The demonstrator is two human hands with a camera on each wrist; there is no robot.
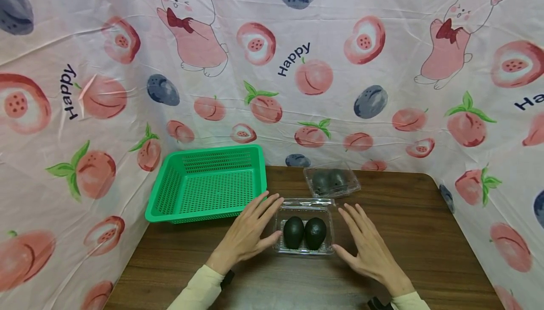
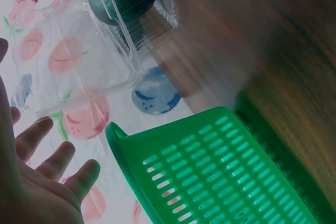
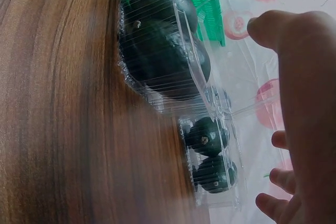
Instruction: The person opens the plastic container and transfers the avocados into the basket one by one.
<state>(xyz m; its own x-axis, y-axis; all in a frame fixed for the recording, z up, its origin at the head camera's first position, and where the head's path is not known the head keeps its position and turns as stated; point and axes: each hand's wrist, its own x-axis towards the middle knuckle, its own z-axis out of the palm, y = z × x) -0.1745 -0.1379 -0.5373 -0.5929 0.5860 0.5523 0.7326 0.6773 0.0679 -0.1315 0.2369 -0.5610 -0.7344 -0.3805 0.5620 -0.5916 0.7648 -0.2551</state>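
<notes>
A clear plastic clamshell box [image 1: 303,252] stands on the table in the head view, with two dark avocados [image 1: 293,232] [image 3: 163,59] lying side by side in it. Its lid [image 1: 308,202] [image 2: 73,51] is raised at the far side. To the left of the box is my left hand [image 1: 246,234], fingers extended and spread, thumb near the box's side. My right hand [image 1: 369,248] mirrors it on the right, fingers extended, thumb tip close to the near right corner. Neither hand grips anything.
A green perforated plastic basket [image 1: 212,188] stands at the back left, beside my left fingertips. Behind the open box, another clear box [image 1: 350,187] holds two dark avocados [image 1: 329,180]. A fruit-and-rabbit printed cloth [image 1: 297,125] hangs around the wooden table [image 1: 408,220].
</notes>
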